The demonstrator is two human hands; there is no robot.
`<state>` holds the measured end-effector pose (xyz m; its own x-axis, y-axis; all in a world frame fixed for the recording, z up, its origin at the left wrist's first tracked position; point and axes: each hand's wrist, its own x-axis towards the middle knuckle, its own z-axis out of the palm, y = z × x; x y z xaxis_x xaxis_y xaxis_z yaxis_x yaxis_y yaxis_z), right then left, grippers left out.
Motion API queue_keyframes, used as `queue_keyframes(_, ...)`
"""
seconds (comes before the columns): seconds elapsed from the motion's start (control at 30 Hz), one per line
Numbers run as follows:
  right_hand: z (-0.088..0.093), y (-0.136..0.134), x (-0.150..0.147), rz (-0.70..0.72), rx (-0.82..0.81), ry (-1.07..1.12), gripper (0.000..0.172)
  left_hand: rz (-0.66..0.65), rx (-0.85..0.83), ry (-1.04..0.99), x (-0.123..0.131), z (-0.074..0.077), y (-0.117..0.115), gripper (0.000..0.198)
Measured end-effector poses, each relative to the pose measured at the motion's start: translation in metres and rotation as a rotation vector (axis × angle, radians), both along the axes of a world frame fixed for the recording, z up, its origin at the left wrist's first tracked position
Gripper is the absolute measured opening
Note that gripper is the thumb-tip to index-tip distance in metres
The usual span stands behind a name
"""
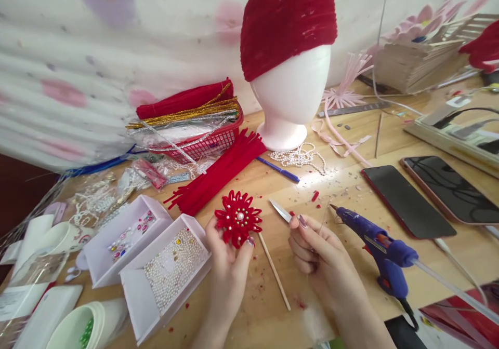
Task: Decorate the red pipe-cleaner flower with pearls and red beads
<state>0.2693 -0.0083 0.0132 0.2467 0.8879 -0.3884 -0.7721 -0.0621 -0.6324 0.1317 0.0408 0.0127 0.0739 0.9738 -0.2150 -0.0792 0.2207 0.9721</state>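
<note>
My left hand (231, 253) grips a red fuzzy flower (237, 215) by its edge, thumb in front and fingers behind. The flower has looped petals, white pearl beads and a larger pearl at its centre. To its right, my right hand (317, 247) is closed on a pointed metal blade (279, 210), whose tip points up and left toward the flower without touching it. My fingers hide its handle, so I cannot tell which tool it is. A thin wooden stick (276, 273) lies on the table between my hands. Beside my right hand rests a blue glue gun (376, 240).
Two white trays of beads (128, 307) and gems (95, 266) stand left. Behind are red pipe cleaners (222, 175), a red basket (212, 146), a blue pen (277, 170) and a white mannequin head (294, 86) with a red covering. Two phones (407, 201) (452, 188) lie right.
</note>
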Motion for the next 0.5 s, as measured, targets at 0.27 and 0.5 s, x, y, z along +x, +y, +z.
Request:
queue_keyframes(0.27, -0.003, 0.001, 0.008, 0.068, -0.116, 0.048, 0.050, 0.032, -0.012, 0.007, 0.002, -0.008, 0.006, 0.071)
queue_keyframes(0.5, -0.026, -0.004, -0.007, 0.034, -0.066, -0.048, 0.069, 0.157, -0.071, -0.115, 0.005, -0.006, 0.003, 0.071)
